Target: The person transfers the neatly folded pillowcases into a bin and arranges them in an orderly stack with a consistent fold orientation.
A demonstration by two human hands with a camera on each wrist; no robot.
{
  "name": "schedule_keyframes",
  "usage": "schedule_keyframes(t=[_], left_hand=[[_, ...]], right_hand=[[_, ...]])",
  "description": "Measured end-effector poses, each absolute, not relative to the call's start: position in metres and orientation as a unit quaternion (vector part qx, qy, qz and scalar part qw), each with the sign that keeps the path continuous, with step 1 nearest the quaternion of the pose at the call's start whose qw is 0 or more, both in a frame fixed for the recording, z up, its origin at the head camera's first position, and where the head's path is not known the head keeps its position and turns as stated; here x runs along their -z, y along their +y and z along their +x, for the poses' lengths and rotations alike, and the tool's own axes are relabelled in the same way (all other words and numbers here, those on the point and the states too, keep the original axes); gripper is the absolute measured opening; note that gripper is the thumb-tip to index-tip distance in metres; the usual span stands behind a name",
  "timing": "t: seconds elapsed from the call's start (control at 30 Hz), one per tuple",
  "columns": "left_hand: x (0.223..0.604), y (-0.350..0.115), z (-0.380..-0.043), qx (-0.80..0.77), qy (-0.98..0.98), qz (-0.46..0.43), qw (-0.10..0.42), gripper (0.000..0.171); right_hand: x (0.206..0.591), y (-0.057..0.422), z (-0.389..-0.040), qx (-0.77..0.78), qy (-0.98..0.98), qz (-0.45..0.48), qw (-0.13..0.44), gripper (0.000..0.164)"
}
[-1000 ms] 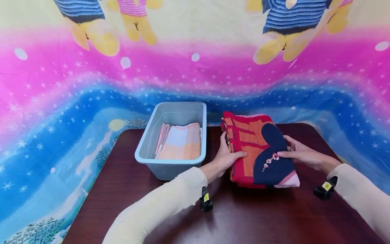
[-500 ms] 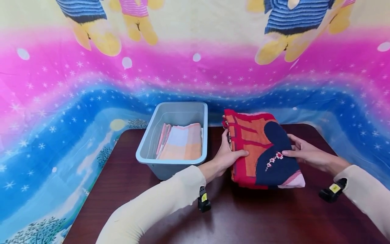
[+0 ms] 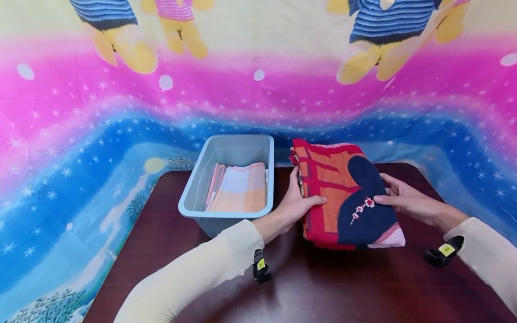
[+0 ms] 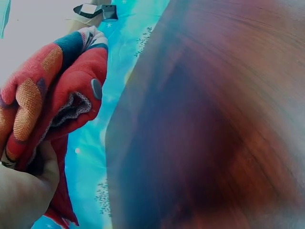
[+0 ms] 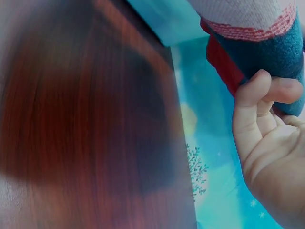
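Held between both hands above the table is a thick folded cloth, red and orange with a navy shape and small embroidered flowers. My left hand grips its left edge, thumb on top and fingers underneath or behind, hidden. Opposite, my right hand pinches the right edge with the thumb on the navy part. The left wrist view shows the cloth's folded layers and a grey round spot on the red. In the right wrist view, curled fingers lie against the navy and pale end of the cloth.
Left of the cloth stands a grey-blue plastic bin with folded pastel checked cloths inside. Both are on or over a dark brown wooden table. A printed curtain hangs close behind the table's far edge.
Both hands still hold the folded cloth. Its far edge has risen a little, and its right side with my right hand has shifted slightly to the right. The bin stays put.
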State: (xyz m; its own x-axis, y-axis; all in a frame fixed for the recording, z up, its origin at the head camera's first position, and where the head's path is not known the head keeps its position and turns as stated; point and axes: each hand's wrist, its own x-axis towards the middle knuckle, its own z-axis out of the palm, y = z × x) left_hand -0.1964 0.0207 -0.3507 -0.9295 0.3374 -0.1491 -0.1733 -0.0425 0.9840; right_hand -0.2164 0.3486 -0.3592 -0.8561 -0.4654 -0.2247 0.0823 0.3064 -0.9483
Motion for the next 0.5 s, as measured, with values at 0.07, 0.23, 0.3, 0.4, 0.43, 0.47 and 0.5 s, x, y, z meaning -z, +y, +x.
schedule_keyframes(t=[0.07, 0.23, 0.3, 0.4, 0.43, 0.47, 0.5], left_hand=[[0.347, 0.018, -0.196, -0.719, 0.668, 0.066, 0.179, 0.100], [0.339, 0.010, -0.195, -0.717, 0.670, 0.071, 0.182, 0.101], [0.336, 0.007, -0.195, -0.716, 0.670, 0.071, 0.183, 0.101], [0.333, 0.002, -0.195, -0.715, 0.671, 0.069, 0.183, 0.101], [0.333, 0.001, -0.194, -0.714, 0.673, 0.067, 0.182, 0.101], [0.332, 0.000, -0.194, -0.713, 0.674, 0.065, 0.182, 0.102], [0.332, -0.002, -0.194, -0.713, 0.674, 0.063, 0.182, 0.102]], right_hand=[[0.356, 0.346, -0.215, 0.574, 0.775, -0.125, 0.235, 0.082], [0.349, 0.338, -0.212, 0.573, 0.777, -0.127, 0.226, 0.082], [0.346, 0.334, -0.211, 0.571, 0.779, -0.128, 0.223, 0.083], [0.342, 0.329, -0.211, 0.568, 0.783, -0.128, 0.219, 0.084], [0.341, 0.328, -0.210, 0.567, 0.784, -0.128, 0.218, 0.084], [0.340, 0.326, -0.210, 0.565, 0.785, -0.129, 0.217, 0.084], [0.339, 0.325, -0.210, 0.565, 0.786, -0.130, 0.217, 0.083]])
